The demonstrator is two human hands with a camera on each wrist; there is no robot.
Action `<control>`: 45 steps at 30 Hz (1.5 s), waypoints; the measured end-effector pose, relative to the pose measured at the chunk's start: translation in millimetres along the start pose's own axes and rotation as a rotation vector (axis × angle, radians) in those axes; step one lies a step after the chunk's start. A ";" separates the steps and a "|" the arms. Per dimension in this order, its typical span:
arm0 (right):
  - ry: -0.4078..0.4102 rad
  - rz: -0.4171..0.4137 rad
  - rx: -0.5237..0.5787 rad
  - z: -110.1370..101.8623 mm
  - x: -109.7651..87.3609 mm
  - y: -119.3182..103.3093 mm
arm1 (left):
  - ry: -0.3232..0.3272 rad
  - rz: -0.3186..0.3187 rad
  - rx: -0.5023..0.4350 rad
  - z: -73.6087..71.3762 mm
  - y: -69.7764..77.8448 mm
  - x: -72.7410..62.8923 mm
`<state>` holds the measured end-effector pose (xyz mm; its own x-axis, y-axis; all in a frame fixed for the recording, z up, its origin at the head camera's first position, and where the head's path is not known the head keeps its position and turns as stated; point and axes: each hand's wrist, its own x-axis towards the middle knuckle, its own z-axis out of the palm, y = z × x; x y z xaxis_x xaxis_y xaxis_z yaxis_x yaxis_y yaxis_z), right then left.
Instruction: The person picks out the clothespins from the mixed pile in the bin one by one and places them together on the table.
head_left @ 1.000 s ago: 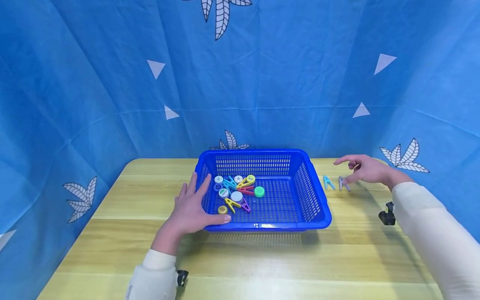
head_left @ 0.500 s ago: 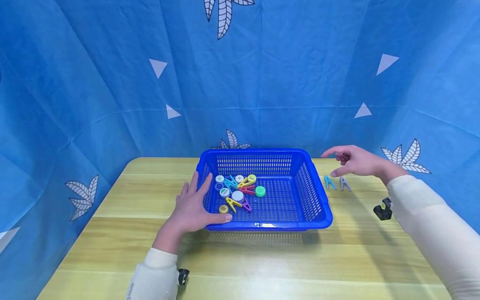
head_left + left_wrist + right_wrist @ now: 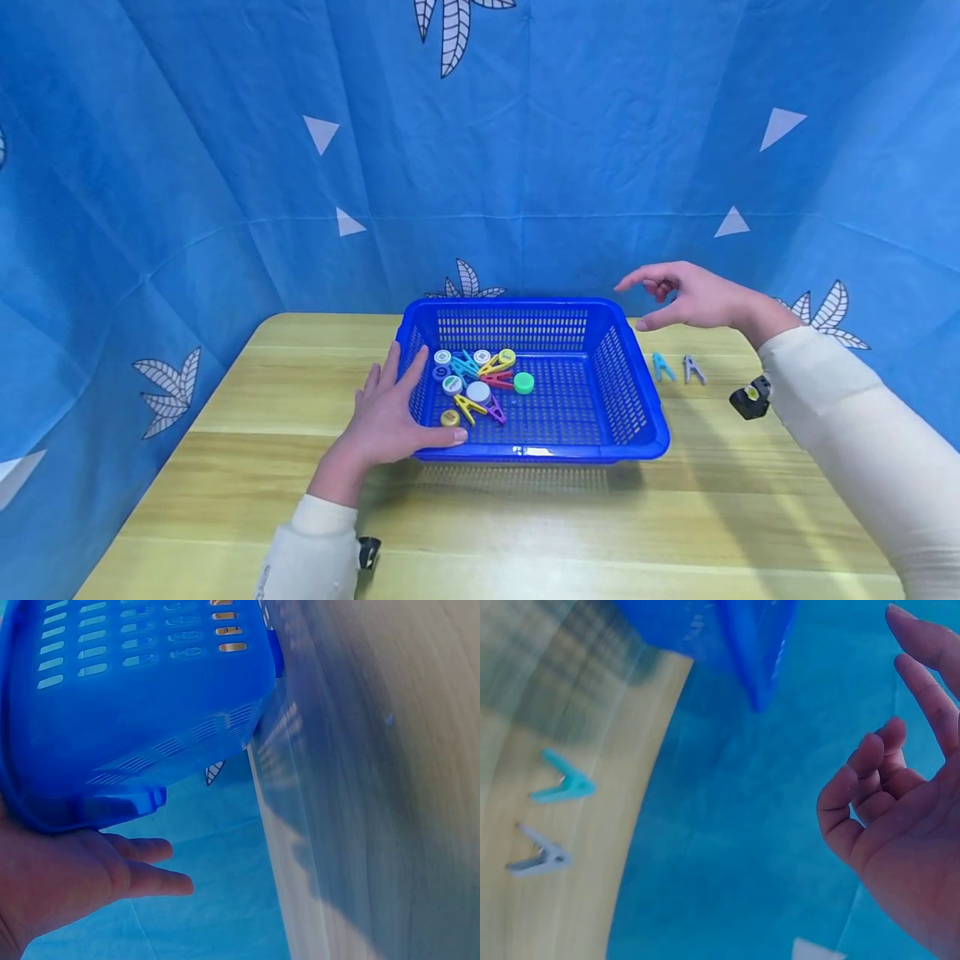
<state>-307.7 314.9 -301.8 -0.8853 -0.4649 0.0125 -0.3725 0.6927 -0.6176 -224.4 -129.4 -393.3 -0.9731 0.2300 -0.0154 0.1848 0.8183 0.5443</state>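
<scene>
A blue plastic basket [image 3: 534, 452] stands on the table. My left hand [image 3: 385, 421] rests at its left rim, fingers spread along the side and thumb over the front corner; in the left wrist view the fingers show straight beside the rim. My right hand [image 3: 697, 296] is raised near the basket's right back corner, holding nothing, with thumb and forefinger apart and the other fingers loosely bent. Behind it on the table lie a teal clothespin [image 3: 663, 367] and a greyish-lilac clothespin [image 3: 693, 370], also seen in the right wrist view.
Inside the basket's left half lie several bottle caps, among them a green cap [image 3: 523, 383] and a white cap [image 3: 478, 392], mixed with several clothespins such as a red clothespin [image 3: 497, 380]. A blue patterned cloth [image 3: 570, 167] hangs behind the wooden table [image 3: 247, 433].
My right hand has risen and moved left from beside the lilac clothespin toward the basket's right back corner. The left hand stays at the rim, and both loose clothespins still lie on the table.
</scene>
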 end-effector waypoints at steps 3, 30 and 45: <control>-0.010 -0.024 0.001 1.0 7.0 -11.8 | -0.001 0.000 0.002 -0.4 -0.8 0.0; -0.195 -0.180 0.004 72.3 69.7 -62.4 | -0.011 -0.004 0.010 -1.6 0.5 1.8; -0.278 -0.194 0.036 112.0 87.9 -63.7 | -0.015 -0.006 0.020 -3.5 0.9 1.6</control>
<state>-330.7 168.1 -349.4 -0.6872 -0.7221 -0.0797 -0.5118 0.5591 -0.6523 -226.3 -130.1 -389.9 -0.9720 0.2328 -0.0310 0.1820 0.8300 0.5272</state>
